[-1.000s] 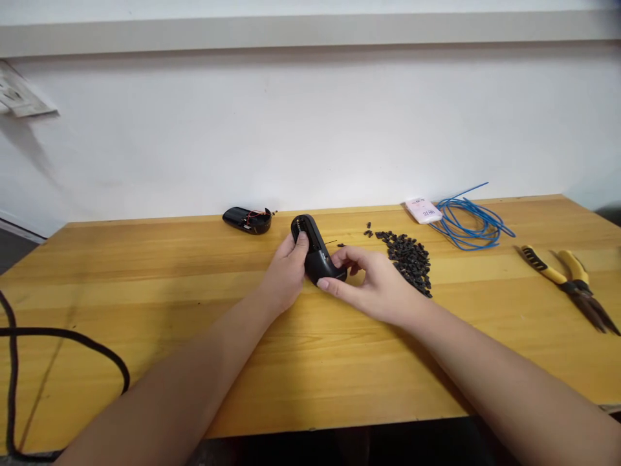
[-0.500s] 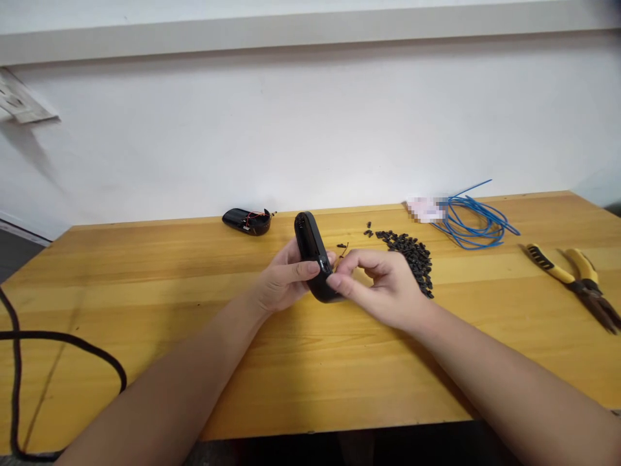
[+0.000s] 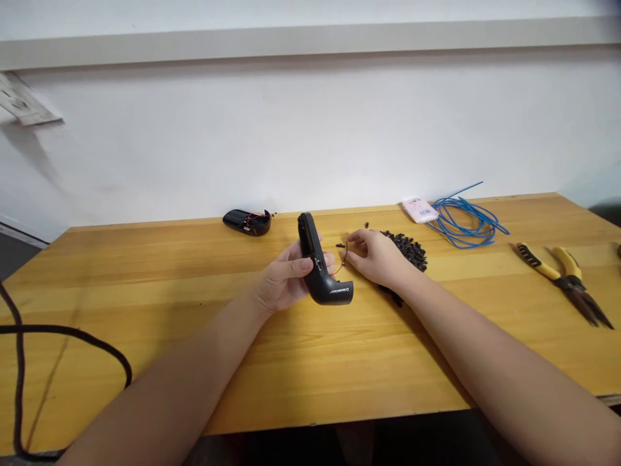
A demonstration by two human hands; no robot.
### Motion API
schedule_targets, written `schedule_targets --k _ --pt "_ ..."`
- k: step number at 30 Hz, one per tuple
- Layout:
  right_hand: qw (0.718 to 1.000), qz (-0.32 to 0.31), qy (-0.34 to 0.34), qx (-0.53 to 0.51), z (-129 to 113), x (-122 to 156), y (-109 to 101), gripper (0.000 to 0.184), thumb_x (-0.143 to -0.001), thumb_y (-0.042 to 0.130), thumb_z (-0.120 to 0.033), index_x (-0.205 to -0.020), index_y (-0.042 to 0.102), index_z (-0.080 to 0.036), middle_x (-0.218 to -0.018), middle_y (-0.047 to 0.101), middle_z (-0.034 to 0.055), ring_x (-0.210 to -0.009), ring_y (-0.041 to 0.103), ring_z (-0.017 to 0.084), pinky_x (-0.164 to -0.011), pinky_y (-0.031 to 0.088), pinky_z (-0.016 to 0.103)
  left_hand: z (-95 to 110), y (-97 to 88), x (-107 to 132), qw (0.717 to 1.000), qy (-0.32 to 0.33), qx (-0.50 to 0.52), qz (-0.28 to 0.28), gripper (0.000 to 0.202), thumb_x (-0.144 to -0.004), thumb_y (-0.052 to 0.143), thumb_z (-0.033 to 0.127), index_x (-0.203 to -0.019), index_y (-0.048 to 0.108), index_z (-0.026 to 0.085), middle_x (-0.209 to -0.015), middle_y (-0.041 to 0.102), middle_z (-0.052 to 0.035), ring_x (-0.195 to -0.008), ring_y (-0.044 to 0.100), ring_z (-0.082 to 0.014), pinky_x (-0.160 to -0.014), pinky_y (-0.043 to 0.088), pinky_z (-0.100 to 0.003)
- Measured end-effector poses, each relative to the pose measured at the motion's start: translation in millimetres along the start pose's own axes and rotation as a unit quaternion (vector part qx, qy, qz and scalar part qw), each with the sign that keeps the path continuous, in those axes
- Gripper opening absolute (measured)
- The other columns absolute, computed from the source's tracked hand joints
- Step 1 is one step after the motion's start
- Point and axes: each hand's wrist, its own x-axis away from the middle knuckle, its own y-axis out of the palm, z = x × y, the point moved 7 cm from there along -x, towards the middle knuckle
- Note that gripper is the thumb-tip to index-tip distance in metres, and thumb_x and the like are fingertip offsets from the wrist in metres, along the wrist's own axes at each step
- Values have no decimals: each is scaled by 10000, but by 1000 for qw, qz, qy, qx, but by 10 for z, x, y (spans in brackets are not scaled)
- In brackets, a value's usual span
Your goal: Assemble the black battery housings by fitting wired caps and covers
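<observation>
"Wood, yellow-brown: the tabletop (image 3: 262,375), beneath left grip (image 3: 281,283) and right grip (image 3: 381,259). Next in size?"

"Pliers (image 3: 573,281), yellow-handled, well right of the right grip, handles spread. Blue wire (image 3: 468,223), loosely coiled, beyond that grip and to its right."

"Main piece?"

"Black housing (image 3: 319,281), bent like an L, held in the left grip: thumb across the front, fingers behind. Whether its foot touches the tabletop, cannot tell."

"Then?"

"Heap of small black pieces (image 3: 410,249), showing on either side of the right grip, partly hidden by it. Open black shell (image 3: 235,221), beyond the left grip and to its left."

"Smallest?"

"Thin red lead (image 3: 338,270), running from the housing toward the right grip. Fingers bent, tips just beside the lead's end; pinch not resolved, so cannot say whether they hold it."

"Failure modes?"

"Judgement only: a tug from the right, or the left twisting the housing, could strain the lead at its root. A dragging right wrist could scatter the heap."
</observation>
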Motion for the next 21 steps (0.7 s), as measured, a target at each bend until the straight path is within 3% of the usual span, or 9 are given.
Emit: schedule_targets --k 6,11,14,18,21 --pt "999 -29 5 40 -64 -169 94 139 -922 663 -197 -989 767 -133 -959 774 113 -822 674 203 -801 468 307 -26 4 17 999 -11 34 -13 528 -664 963 253 -1090 652 254 -825 613 16 -792 611 -143 -827 506 -324" --pt "1000 -15 5 9 -82 -170 54 147 -923 638 -160 -874 768 -114 -871 758 122 -766 641 195 -776 451 306 -16 38 23 999 -12 40 -31 484 -691 936 215 -1080 649 236 -879 609 2 -831 615 -143 -849 530 -320" --pt "998 1 3 -64 -130 -70 -46 242 -974 602 -256 -864 761 -112 -859 751 111 -767 634 193 -769 465 318 -1 42 29 999 -11 45 -27 490 -685 946 244 -1073 648 228 -885 603 -2 -827 615 -137 -853 532 -303" --pt "979 12 9 -202 -196 98 -201 359 -956 647 -474 -996 758 -134 -967 765 96 -816 666 175 -754 523 301 30 37 44 999 1 37 -25 496 -707 943 290 -1108 654 253 -890 624 -5 -847 634 -143 -869 534 -297" --pt "929 18 47 -367 -188 198 -271 410 -794 828 -525 -960 767 -155 -897 743 76 -761 640 145 -719 538 284 64 21 45 1000 23 8 -9 488 -700 952 297 -1099 673 261 -858 628 2 -846 635 -146 -857 532 -295"
